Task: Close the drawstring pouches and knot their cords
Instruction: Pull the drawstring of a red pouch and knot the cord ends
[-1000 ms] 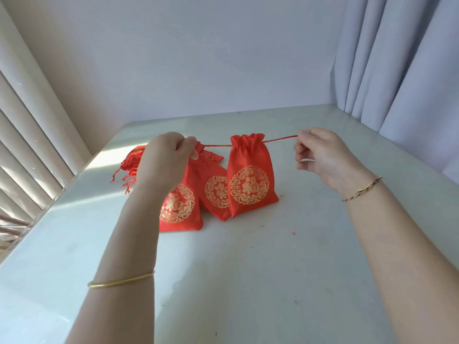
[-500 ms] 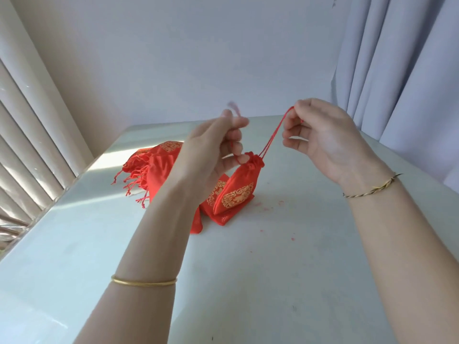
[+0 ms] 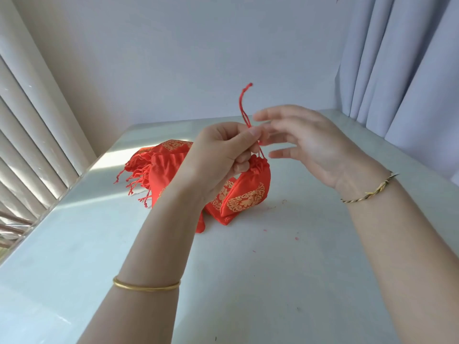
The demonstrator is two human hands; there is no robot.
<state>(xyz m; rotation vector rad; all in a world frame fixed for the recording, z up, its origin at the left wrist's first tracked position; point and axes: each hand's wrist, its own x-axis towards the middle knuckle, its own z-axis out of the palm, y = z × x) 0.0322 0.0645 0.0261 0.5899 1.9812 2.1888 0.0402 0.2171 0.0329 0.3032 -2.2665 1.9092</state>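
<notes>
A red drawstring pouch (image 3: 248,192) with a gold round emblem hangs tilted above the table, its mouth gathered tight. My left hand (image 3: 221,155) pinches its red cords (image 3: 244,105) just above the mouth; the cord ends stick straight up. My right hand (image 3: 305,142) hovers just right of the cords with fingers spread; its fingertips are blurred near the cord and hold nothing I can make out. More red pouches (image 3: 164,165) with loose tasselled cords lie heaped behind my left hand, partly hidden by it.
The pale table (image 3: 273,269) carries a few red lint specks near the pouches. A blind with slats runs along the left edge, a wall stands behind, and grey curtains (image 3: 402,70) hang at the right corner.
The pouch was pulled shut with cords stretched sideways, then lifted. My right hand has let go of its cord; my left hand now pinches both cords together, ends pointing up.
</notes>
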